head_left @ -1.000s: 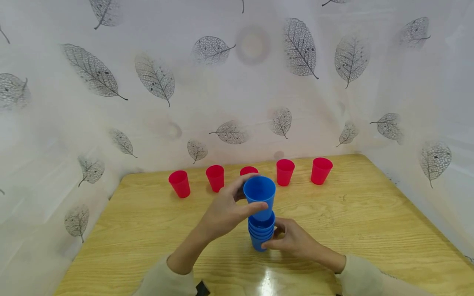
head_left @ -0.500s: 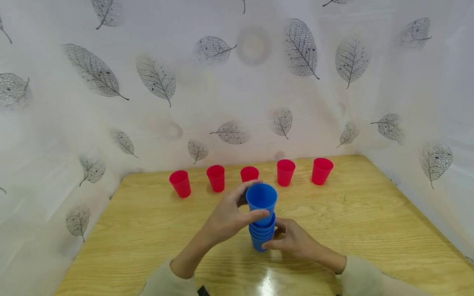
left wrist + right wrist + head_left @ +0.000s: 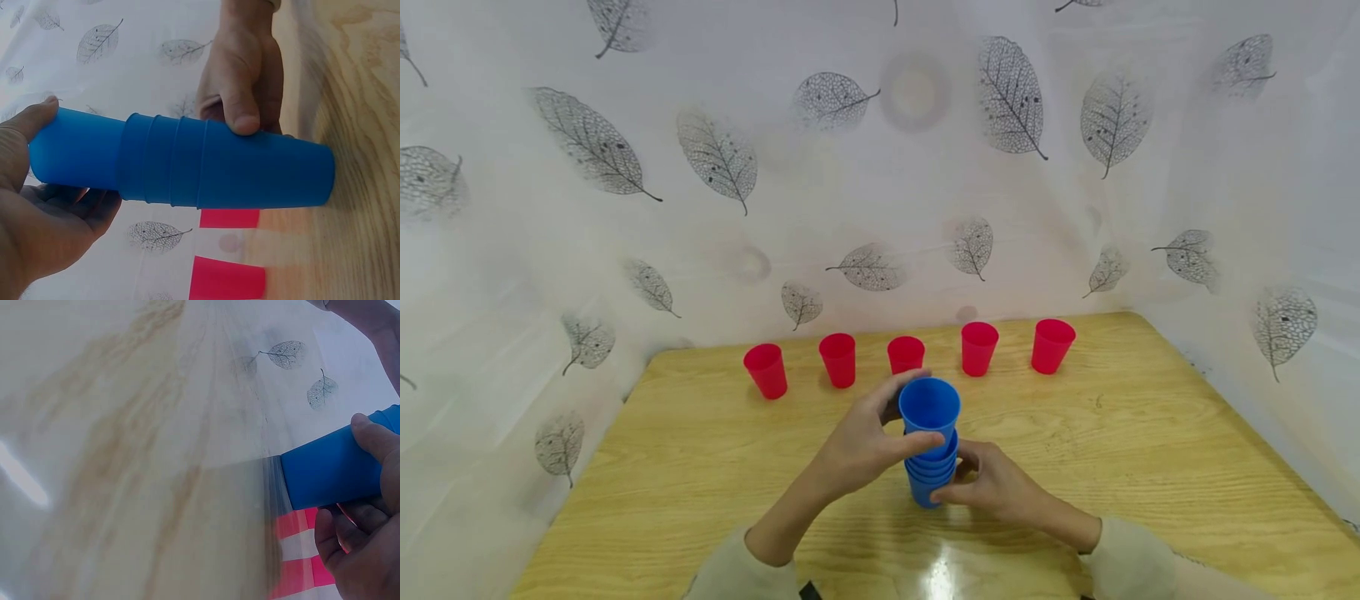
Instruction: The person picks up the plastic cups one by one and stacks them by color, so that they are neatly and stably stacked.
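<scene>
Holds the upper blue cup [image 3: 929,407] upright in the left hand [image 3: 859,440], gripping with thumb and fingers round the sides, with the cup's base partway inside the mouth of the blue stack [image 3: 924,493]. Grips that stack below its rims with the thumb and fingers of the right hand [image 3: 997,485], upright on the wooden table [image 3: 700,475]. Has five red cups [image 3: 906,356] beyond, spaced in a row near the far edge, before a leaf-patterned sheet [image 3: 895,192].
</scene>
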Action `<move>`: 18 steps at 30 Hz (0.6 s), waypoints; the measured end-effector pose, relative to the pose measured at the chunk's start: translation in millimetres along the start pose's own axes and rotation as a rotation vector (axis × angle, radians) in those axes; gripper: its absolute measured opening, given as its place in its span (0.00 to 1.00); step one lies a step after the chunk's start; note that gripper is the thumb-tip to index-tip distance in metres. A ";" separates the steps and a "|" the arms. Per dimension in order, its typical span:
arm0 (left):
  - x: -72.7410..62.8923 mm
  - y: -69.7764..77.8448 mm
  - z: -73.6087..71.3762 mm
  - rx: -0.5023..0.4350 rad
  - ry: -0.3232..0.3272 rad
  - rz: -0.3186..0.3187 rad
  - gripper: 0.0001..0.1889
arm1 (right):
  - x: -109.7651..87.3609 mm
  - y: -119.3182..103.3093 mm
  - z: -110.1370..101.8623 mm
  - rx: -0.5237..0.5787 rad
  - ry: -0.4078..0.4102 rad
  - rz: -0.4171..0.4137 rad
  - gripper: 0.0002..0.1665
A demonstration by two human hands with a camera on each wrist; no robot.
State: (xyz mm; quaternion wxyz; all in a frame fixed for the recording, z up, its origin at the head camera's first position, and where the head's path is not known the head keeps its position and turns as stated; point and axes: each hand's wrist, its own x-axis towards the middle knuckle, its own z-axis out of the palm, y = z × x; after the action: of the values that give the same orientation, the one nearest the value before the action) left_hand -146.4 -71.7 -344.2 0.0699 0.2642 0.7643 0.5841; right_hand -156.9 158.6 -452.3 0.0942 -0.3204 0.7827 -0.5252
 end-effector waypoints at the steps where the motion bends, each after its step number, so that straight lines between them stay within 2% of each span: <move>1: -0.3 -0.1 0.1 0.001 -0.001 -0.001 0.39 | 0.1 -0.1 0.1 0.000 0.000 0.007 0.29; 9: -1.6 -1.7 -0.4 0.036 0.015 0.050 0.37 | -1.2 -2.4 1.1 0.008 0.016 0.009 0.28; 14: -3.7 -6.6 -1.6 0.038 0.063 0.068 0.33 | -1.6 -2.3 1.5 0.010 0.022 0.008 0.27; 18: -7.6 -12.4 -4.9 0.015 0.101 0.057 0.29 | -1.5 -1.3 2.2 0.003 0.027 0.006 0.26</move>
State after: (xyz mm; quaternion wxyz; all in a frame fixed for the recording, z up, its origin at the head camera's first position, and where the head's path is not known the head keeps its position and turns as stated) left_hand -145.9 -81.8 -355.7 0.0125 0.2565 0.7633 0.5928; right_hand -154.2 157.5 -452.4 0.0857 -0.3109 0.7841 -0.5303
